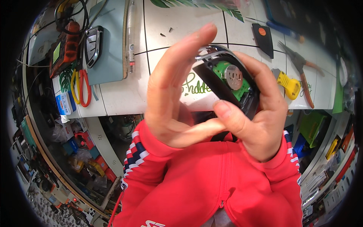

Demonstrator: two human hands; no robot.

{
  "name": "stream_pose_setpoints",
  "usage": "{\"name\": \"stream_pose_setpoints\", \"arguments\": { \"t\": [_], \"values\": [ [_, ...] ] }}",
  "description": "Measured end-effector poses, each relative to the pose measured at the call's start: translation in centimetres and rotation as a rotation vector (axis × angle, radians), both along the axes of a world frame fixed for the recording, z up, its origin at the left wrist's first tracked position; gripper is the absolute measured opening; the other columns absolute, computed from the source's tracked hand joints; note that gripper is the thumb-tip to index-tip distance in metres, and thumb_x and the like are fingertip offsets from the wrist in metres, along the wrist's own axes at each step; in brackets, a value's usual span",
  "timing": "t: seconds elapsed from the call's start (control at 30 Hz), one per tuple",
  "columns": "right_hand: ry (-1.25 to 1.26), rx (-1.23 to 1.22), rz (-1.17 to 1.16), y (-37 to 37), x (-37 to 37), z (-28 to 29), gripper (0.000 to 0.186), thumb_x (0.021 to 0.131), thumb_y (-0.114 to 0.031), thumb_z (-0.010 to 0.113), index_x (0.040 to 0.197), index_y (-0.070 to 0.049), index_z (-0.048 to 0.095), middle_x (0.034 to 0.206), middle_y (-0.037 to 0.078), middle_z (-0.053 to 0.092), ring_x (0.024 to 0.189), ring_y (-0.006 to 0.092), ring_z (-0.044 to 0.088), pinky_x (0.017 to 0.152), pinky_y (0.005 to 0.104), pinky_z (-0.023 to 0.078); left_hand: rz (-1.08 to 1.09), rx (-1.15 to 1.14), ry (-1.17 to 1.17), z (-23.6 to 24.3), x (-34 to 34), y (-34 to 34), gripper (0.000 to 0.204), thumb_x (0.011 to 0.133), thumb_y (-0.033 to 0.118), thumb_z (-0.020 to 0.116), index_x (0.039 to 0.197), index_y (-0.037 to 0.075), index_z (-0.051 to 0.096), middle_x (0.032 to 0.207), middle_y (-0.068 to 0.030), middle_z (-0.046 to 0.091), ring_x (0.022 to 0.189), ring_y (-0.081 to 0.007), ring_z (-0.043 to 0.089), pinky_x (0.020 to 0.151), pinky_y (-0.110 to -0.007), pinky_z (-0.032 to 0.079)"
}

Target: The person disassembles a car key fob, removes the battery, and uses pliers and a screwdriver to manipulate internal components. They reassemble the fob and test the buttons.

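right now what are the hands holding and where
An opened key fob, green board exposed: right hand cups its right side and bottom, left hand on its upper-left edge.

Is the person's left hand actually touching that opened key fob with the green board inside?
Touching. In the head view, the left hand has its fingertips pressed on the top edge of the opened key fob, which the right hand cradles from below.
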State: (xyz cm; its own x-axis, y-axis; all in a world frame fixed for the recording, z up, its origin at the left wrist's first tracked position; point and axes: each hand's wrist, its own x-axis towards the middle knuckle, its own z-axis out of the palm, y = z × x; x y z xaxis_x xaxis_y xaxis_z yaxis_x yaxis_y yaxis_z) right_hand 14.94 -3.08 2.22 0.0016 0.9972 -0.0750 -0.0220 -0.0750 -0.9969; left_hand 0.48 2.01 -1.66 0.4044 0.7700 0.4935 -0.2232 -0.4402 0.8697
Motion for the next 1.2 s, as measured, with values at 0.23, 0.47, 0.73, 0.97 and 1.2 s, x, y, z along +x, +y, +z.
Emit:
{"name": "stream_pose_setpoints", "arguments": {
  "t": [0.23, 0.47, 0.73, 0.97, 1.2],
  "values": [
    [-0.551, 0.233, 0.328, 1.9, 3.5, -1.0, 0.050, 0.064, -0.006, 0.067, 0.110, 0.001, 0.052, 0.101, 0.011, 0.057, 0.090, 0.0201, 0.058, 0.077, 0.0268, 0.045, 0.042, -0.424, 0.245, 1.7, -1.2, 0.1, 0.031, 0.083, 0.014, 0.057, 0.105, -0.008, 0.054, 0.096, -0.0179, 0.061, 0.083, -0.0173, 0.060, 0.076, -0.027, 0.048],
    [-0.452, 0.104, 0.311, 2.3, 4.7, -1.0, 0.055, 0.063, 0.010, 0.063, 0.114, 0.000, 0.048, 0.108, 0.008, 0.053, 0.093, 0.0141, 0.054, 0.079, 0.0242, 0.043, -0.089, -0.820, 0.145, 1.8, -0.2, 0.5, 0.032, 0.080, 0.011, 0.059, 0.108, -0.006, 0.055, 0.087, -0.0129, 0.063, 0.070, -0.0154, 0.060, 0.060, -0.024, 0.050],
    [-0.185, 0.150, 0.145, 2.3, 4.9, -1.7, 0.058, 0.064, 0.008, 0.068, 0.117, 0.006, 0.045, 0.119, 0.015, 0.050, 0.103, 0.0179, 0.051, 0.088, 0.0279, 0.040, 0.071, -0.926, 0.012, 1.7, 0.4, -0.2, 0.028, 0.079, 0.011, 0.061, 0.102, -0.006, 0.057, 0.087, -0.0158, 0.063, 0.065, -0.0185, 0.062, 0.056, -0.025, 0.051],
    [-0.170, 0.135, -0.002, 1.7, 4.0, -2.0, 0.057, 0.064, 0.009, 0.067, 0.117, 0.009, 0.046, 0.120, 0.017, 0.050, 0.106, 0.0192, 0.051, 0.090, 0.0290, 0.040, 0.204, -0.834, -0.034, 1.5, 1.2, -0.5, 0.027, 0.079, 0.007, 0.060, 0.102, -0.006, 0.056, 0.085, -0.0155, 0.063, 0.061, -0.0164, 0.061, 0.055, -0.024, 0.051],
    [-0.135, 0.061, -0.019, 1.7, 4.8, -1.9, 0.055, 0.066, 0.008, 0.067, 0.116, 0.009, 0.046, 0.118, 0.016, 0.051, 0.103, 0.0178, 0.051, 0.089, 0.0284, 0.041, 0.365, -0.498, 0.329, 1.4, 0.1, 0.1, 0.023, 0.076, 0.000, 0.062, 0.098, -0.004, 0.061, 0.079, -0.0080, 0.063, 0.058, -0.0076, 0.055, 0.049, -0.019, 0.044]
  ]
}}
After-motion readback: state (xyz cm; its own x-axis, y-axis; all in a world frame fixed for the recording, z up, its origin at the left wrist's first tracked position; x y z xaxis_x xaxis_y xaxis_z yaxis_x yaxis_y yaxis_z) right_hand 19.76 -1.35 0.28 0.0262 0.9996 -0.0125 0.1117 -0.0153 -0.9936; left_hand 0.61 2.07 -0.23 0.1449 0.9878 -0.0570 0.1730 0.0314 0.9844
